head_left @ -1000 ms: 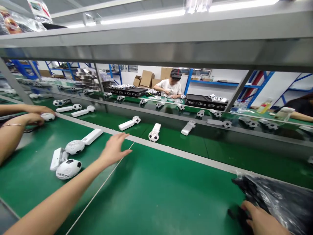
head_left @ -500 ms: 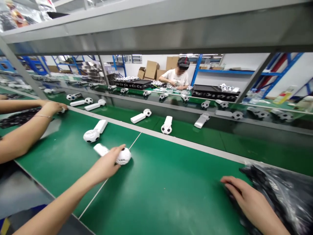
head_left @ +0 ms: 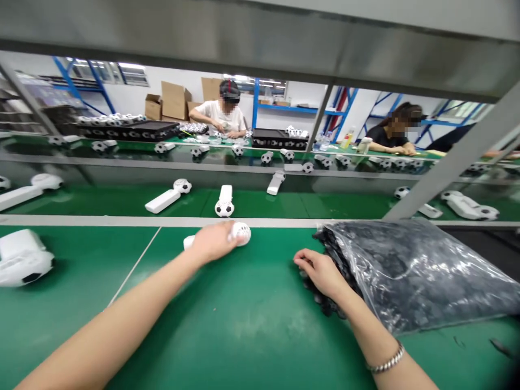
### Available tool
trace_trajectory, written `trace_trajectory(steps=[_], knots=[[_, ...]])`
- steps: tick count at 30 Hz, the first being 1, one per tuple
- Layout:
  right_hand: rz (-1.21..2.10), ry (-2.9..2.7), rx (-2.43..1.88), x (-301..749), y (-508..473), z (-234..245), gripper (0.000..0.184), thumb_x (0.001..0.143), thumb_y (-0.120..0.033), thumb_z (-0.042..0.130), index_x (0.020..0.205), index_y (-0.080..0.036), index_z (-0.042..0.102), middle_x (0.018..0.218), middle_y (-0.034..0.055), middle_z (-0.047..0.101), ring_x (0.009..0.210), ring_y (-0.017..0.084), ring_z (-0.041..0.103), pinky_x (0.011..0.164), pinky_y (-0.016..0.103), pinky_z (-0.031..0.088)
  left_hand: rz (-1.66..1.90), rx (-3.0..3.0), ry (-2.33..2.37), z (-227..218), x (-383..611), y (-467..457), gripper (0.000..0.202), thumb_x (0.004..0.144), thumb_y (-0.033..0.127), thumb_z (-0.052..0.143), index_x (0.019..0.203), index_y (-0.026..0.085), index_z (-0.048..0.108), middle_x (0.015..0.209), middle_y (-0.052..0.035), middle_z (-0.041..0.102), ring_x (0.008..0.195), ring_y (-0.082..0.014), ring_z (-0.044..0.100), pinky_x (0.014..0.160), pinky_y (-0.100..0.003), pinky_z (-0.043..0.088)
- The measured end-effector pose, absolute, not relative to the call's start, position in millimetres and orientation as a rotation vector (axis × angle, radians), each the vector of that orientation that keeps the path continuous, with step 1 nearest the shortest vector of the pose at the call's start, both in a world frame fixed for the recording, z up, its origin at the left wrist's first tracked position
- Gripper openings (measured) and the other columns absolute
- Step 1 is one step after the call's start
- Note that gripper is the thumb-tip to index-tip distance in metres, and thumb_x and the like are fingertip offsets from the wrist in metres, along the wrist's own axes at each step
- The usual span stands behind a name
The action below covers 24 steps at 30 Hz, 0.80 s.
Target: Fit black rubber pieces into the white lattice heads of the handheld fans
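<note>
In the head view my left hand [head_left: 213, 242] is closed around a white handheld fan [head_left: 241, 233] with a round soccer-ball head and a perforated face. The head sticks out past my fingertips; part of the handle shows on the other side, and my palm hides the middle. My right hand [head_left: 320, 269] is beside the open mouth of a clear plastic bag [head_left: 406, 265] of small black parts, with loose black parts [head_left: 327, 306] under it. Its fingers are pinched together; whatever they hold is too small to make out.
Another fan [head_left: 26, 260] lies on the green bench at left. Beyond a pale strip [head_left: 284, 222], several fans rest on a green belt [head_left: 325, 203]. A slanted grey post [head_left: 442, 157] rises at right. A shelf beam [head_left: 244, 49] crosses above. Two people work opposite.
The view has swung to the right. My left hand has carried the fan rightward, closer to my right hand. My right hand stays by the bag, its fingers now pinched.
</note>
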State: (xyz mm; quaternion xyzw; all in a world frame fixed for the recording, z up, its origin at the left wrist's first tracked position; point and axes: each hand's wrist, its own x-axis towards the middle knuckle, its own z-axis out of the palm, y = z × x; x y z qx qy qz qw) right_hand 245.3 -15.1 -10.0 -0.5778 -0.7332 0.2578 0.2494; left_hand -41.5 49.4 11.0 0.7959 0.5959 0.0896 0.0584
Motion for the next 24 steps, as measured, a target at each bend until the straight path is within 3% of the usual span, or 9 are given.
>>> trace_trajectory(steps=[4,8,13,16,20,24], knots=[[0.73,-1.945,-1.532,246,-12,-15,0.016,0.08,-0.019,0.048,0.091,-0.019,0.059,0.077,0.0013,0.062,0.073,0.015,0.059,0.067,0.024,0.045,0.196,2.298,1.795,23,-54,98,0.073,0.079,0.069,0.011,0.094,0.019,0.063,0.095,-0.011,0.061,0.092,-0.0277,0.056,0.073,-0.033,0.043],[0.493,-2.001,-1.461,248,-7,-17,0.015,0.081,-0.016,0.051,0.085,-0.02,0.064,0.085,0.0037,0.058,0.083,0.016,0.056,0.079,0.029,0.044,0.155,2.229,1.855,17,-51,108,0.076,0.076,0.071,0.007,0.1,0.021,0.06,0.095,-0.0122,0.06,0.093,-0.0304,0.056,0.074,-0.039,0.043],[0.467,-1.919,-1.449,249,-7,-17,0.014,0.084,-0.019,0.047,0.089,-0.019,0.061,0.081,0.0033,0.057,0.073,0.016,0.056,0.072,0.031,0.047,0.139,2.194,1.886,14,-40,92,0.08,0.075,0.072,0.004,0.099,0.019,0.058,0.098,-0.0142,0.061,0.094,-0.0355,0.055,0.073,-0.043,0.041],[0.624,-1.815,-1.43,248,-9,-16,0.024,0.083,-0.016,0.043,0.103,-0.018,0.057,0.086,0.0039,0.057,0.066,0.013,0.057,0.066,0.029,0.05,0.103,2.179,1.806,16,-30,72,0.077,0.075,0.073,0.007,0.097,0.019,0.057,0.095,-0.0119,0.064,0.087,-0.0326,0.058,0.069,-0.039,0.042],[0.803,-1.75,-1.339,242,-12,-13,0.017,0.083,-0.018,0.043,0.092,-0.017,0.057,0.083,0.0037,0.059,0.07,0.014,0.061,0.068,0.028,0.051,0.168,2.185,1.693,13,-7,37,0.068,0.078,0.07,0.012,0.101,0.021,0.055,0.098,-0.0085,0.063,0.086,-0.0268,0.059,0.068,-0.034,0.043],[0.971,-1.587,-1.262,234,-17,-8,0.008,0.087,-0.025,0.043,0.089,-0.018,0.047,0.084,0.0047,0.062,0.08,0.016,0.061,0.063,0.027,0.052,0.336,2.256,1.394,11,12,10,0.062,0.071,0.065,0.044,0.118,0.025,0.045,0.118,-0.0054,0.05,0.098,-0.0227,0.054,0.077,-0.03,0.043]])
